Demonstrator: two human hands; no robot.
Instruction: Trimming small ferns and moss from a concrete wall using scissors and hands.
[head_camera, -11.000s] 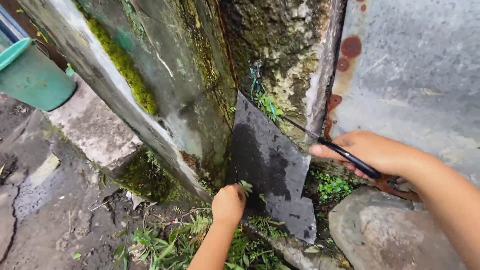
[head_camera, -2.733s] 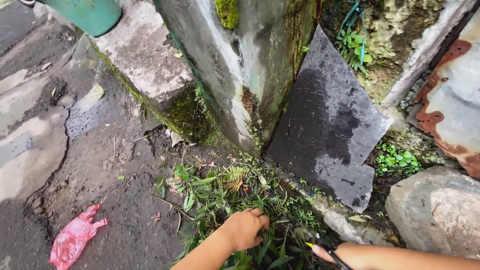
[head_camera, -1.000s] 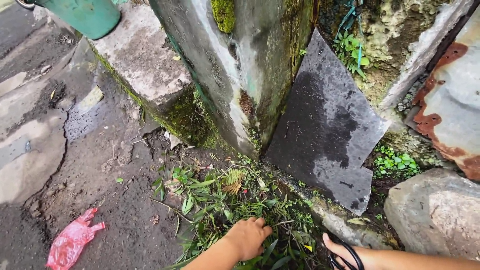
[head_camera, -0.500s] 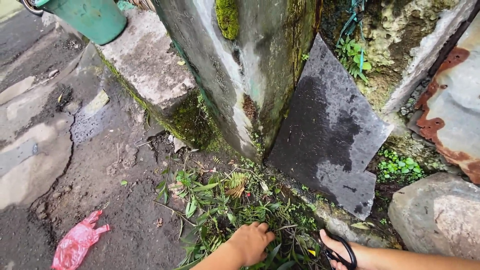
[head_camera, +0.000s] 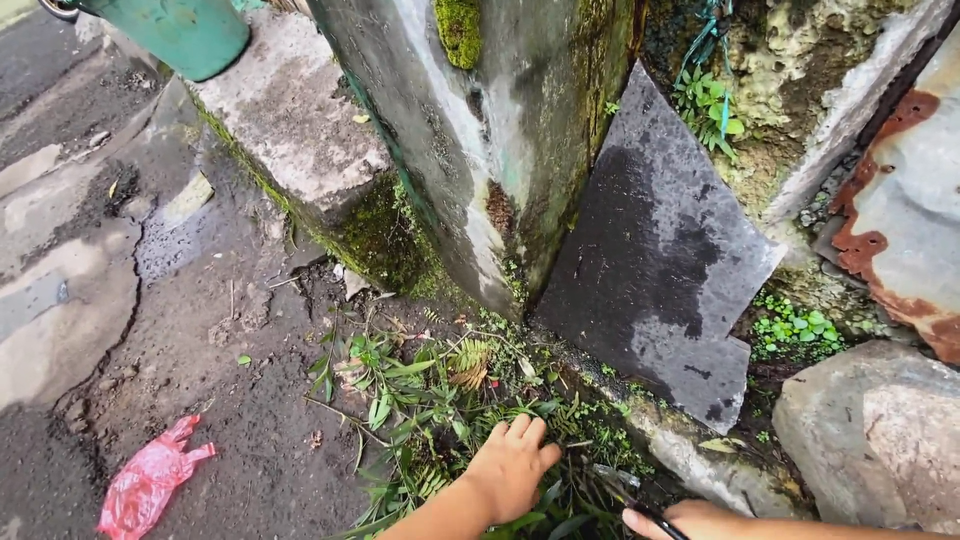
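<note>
My left hand presses open on the pile of cut green leafy weeds while my right hand grips a black-handled cutting tool, best kept low and clear of my fingers.

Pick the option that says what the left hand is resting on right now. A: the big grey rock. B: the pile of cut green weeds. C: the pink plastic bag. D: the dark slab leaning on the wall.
B: the left hand lies palm down on the pile of cut green weeds, while the pink plastic bag, the dark slab and the big grey rock all sit apart from it.
</note>
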